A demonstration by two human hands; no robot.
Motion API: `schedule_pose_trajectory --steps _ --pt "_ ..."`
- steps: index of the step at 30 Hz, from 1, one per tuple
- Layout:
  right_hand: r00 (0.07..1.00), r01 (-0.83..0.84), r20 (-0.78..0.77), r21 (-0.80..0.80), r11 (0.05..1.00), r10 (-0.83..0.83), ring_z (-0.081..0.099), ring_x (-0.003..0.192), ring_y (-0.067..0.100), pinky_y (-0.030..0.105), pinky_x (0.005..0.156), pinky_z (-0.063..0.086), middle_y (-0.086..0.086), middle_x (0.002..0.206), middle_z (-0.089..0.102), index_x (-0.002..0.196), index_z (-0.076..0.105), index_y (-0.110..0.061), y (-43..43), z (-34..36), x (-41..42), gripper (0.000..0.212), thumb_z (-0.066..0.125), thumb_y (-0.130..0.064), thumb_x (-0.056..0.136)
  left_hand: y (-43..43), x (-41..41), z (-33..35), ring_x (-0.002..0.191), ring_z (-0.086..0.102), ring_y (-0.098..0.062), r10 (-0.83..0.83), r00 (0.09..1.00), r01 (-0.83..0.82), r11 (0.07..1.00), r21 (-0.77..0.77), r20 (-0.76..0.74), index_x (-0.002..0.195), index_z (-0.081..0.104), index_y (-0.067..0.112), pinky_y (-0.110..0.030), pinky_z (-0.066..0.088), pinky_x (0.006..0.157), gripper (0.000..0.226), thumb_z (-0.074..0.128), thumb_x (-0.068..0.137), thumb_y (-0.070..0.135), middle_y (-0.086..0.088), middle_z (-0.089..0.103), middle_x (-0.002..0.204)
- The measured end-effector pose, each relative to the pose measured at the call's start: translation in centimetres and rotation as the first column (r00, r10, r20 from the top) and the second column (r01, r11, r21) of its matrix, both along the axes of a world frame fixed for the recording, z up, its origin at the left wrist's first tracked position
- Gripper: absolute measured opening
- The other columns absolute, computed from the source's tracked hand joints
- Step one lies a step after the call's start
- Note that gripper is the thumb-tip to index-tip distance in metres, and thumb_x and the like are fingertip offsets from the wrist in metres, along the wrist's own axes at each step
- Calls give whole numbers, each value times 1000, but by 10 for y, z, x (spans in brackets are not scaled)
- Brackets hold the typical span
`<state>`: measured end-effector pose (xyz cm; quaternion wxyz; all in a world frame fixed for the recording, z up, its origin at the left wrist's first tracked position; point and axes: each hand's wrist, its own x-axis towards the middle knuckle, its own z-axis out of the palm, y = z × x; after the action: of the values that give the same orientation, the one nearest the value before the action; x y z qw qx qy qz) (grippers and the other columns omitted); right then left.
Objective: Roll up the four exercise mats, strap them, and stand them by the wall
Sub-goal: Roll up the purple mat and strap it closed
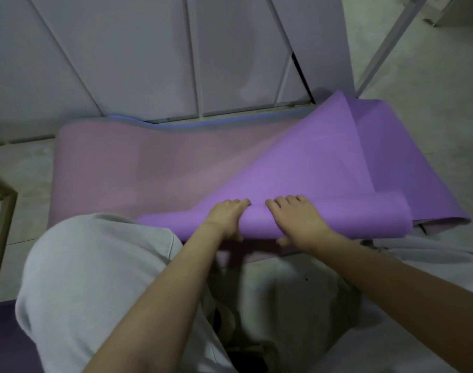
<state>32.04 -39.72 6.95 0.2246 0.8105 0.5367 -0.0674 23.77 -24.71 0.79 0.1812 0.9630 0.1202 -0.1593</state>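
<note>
Head view looks down on pale wall panels [149,49] that run along the far side of a pink mat [135,168], the widest thing on the grey floor [432,76]. The pink mat lies flat and lengthwise along the foot of the panels. A thin blue-grey mat edge [203,124] shows from under its far border. On the near side of the pink mat, a bent knee in light grey trousers [95,278] covers its near-left corner and hides part of the floor. Left of the pink mat stands a corner of a wooden frame [1,219]. Beyond its right end a white metal bar [386,41] slants upward. Near the knee, well to the near left of the pink mat, a dark purple surface [1,332] shows at the picture's edge; what it is cannot be told.

A purple mat [310,157] lies slantwise over the right half of the pink mat. It is smooth, matte and one plain colour. Its far part lifts into a peak at the panels and folds back over the pink mat's right end, where the fold looks darker. Its near end is curled over into a loose roll [378,216] above the pink mat's near border.

Both hands sit side by side on that roll, close but apart. The left hand [226,219] has its fingers curled over the top and its thumb tucked below. The right hand [297,219] grips the same way, just to the right. The roll runs out to either side of the two hands, further on the right.
</note>
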Motion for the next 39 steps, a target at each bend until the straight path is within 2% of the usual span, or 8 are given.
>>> schedule_pose_trajectory --steps 5,7,12,15,24,32,36,39 --pt "978 -54 207 226 973 6 57 61 26 37 69 40 8 72 61 95 71 -9 -2 -25 -16 50 79 -17 46 11 7 4 114 54 -31 -73 990 74 997 -4 -119 138 36 20 -33 43 91 91 85 63 31 -13 58 126" --pt "986 -13 167 158 987 -13 57 58 26 35 65 43 8 69 60 89 71 -10 -1 -20 -19 60 84 -20 31 7 4 1 115 54 -30 -75 992 72 997 -27 -107 139 35 21 -33 42 92 91 84 63 32 -11 57 128" --pt "998 64 34 -85 994 -61 52 107 28 36 93 35 12 120 47 126 35 -8 3 -5 -11 65 73 -22 75 -10 -14 -15 123 45 -25 40 994 -27 993 -118 106 141 35 21 -29 30 101 89 81 65 29 -3 48 137" --pt "989 131 -51 -132 983 -139 54 110 26 33 90 38 10 125 47 129 33 -9 7 4 -8 71 74 -32 75 -25 -24 -23 127 40 -24 124 968 -103 989 -101 219 141 35 18 -31 21 107 87 77 66 27 -3 44 138" --pt "915 199 -246 -416 888 -320 58 108 26 27 81 44 7 126 58 129 48 -16 15 31 32 83 78 -55 62 -55 -31 -37 103 60 -29 123 899 -154 987 41 420 127 45 12 -54 43 96 95 82 40 25 -8 61 112" --pt "985 140 -80 -153 978 -154 53 112 27 34 90 39 9 125 50 132 37 -14 4 15 8 78 75 -43 71 -25 -6 -14 114 47 -29 68 989 -75 996 48 132 134 38 14 -36 36 94 76 75 69 21 -8 48 126" --pt "971 74 222 58 996 -85 60 65 17 28 67 48 5 72 62 92 72 -18 -6 -9 -7 66 88 -37 31 -12 16 -3 118 49 -31 -100 995 100 995 -1 -21 136 34 11 -36 39 96 84 80 68 25 -13 49 130" --pt "975 67 208 38 997 -73 60 65 18 28 68 48 5 74 62 99 71 -18 -12 -9 -10 74 88 -37 30 -8 29 0 119 50 -32 -186 975 188 982 0 -122 138 32 11 -34 38 97 88 82 67 27 -14 50 131"
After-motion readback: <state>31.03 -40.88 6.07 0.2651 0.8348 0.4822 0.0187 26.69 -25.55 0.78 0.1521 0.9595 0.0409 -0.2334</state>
